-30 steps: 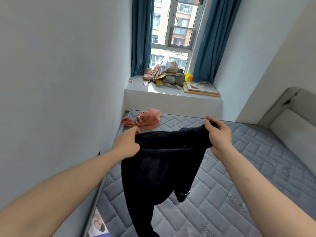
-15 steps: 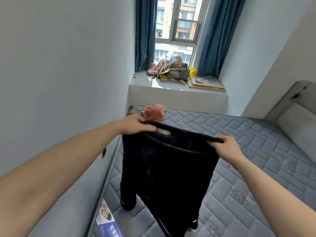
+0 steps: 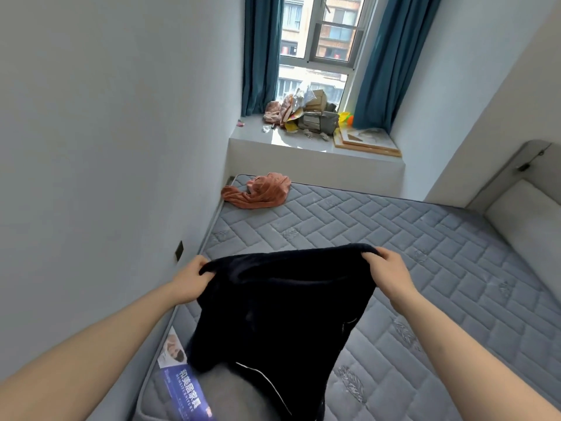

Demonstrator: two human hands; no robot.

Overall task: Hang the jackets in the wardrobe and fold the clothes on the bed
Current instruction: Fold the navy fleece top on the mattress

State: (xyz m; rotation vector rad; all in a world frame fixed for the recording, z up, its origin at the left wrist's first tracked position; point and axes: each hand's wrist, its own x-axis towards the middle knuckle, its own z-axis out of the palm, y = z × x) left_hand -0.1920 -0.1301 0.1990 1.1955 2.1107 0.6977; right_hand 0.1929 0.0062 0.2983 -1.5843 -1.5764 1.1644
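Fingers (image 3: 204, 266) around black garment's (image 3: 273, 314) top edge.

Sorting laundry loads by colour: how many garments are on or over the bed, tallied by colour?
Black: 1, the black fleece garment, held up by the left hand and right hand.
Pink: 1, the crumpled salmon-pink garment lying on the grey quilted mattress.
Total: 2.

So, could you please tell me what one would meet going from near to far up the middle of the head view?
Dark garment held up by the left hand and right hand → bare grey mattress → crumpled pink garment → window ledge → clutter pile → window.
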